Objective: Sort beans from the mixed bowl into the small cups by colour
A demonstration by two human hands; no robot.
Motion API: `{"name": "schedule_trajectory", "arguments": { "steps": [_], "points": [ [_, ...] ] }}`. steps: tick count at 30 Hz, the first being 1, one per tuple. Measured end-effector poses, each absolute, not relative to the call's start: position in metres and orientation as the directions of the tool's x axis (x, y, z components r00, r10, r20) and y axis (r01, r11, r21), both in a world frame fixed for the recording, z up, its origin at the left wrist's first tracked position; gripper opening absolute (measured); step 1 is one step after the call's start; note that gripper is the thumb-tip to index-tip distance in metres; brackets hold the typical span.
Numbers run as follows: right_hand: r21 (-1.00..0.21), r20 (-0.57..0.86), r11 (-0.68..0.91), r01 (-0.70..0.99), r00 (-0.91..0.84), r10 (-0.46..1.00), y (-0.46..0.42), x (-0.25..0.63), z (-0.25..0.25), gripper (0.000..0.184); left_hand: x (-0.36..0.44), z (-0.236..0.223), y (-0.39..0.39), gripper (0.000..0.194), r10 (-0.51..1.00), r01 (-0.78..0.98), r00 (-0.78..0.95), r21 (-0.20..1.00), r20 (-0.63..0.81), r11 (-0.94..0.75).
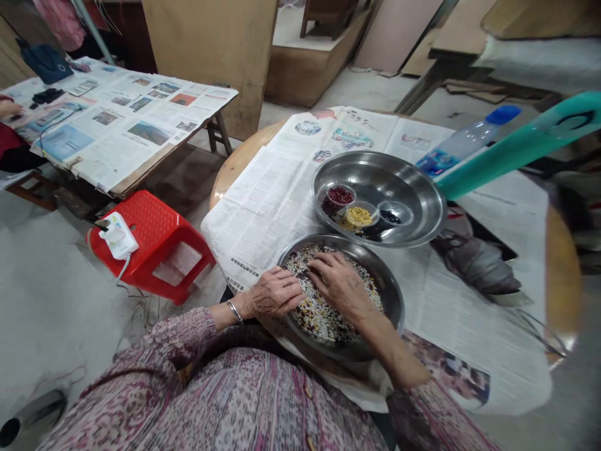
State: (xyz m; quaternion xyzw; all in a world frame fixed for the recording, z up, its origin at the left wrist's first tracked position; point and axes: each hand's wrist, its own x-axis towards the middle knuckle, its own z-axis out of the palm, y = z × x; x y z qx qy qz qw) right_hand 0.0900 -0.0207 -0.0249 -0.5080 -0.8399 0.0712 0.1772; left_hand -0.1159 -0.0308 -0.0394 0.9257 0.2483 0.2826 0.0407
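Note:
My left hand (275,292), with a metal bangle on its wrist, rests palm down on the mixed beans (319,313). These fill a steel basin (392,294) in my lap. My right hand (338,283) lies beside it, its spread fingers on the same beans. Neither hand shows anything held, though the left fingertips are hidden. Beyond them, a larger steel basin (422,188) holds small bowls of red beans (340,197), yellow beans (357,217) and black beans (390,217).
Newspaper covers the round wooden table (239,160), which also bears a water bottle (462,141) and grey cloth (474,263). A teal plastic object (516,144) juts in at right. A red plastic stool (154,241) holds a white adapter (119,235). Another person's hand (7,109) lies by a newspaper-covered table (136,125).

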Motion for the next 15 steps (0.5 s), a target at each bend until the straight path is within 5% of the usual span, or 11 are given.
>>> {"name": "schedule_trajectory", "arguments": {
  "steps": [9,15],
  "points": [
    [-0.491,0.161,0.499,0.714,-0.489,0.857,-0.094,0.096,-0.027,0.026,-0.115,-0.038,-0.032,0.029,0.503,0.434,0.705,0.256,0.5,-0.864],
    [-0.257,0.233,0.62,0.741,-0.575,0.784,-0.076,0.079,-0.026,0.023,-0.115,-0.038,-0.032,0.029,0.499,0.435,0.695,0.251,0.518,-0.865]
  ]
}}
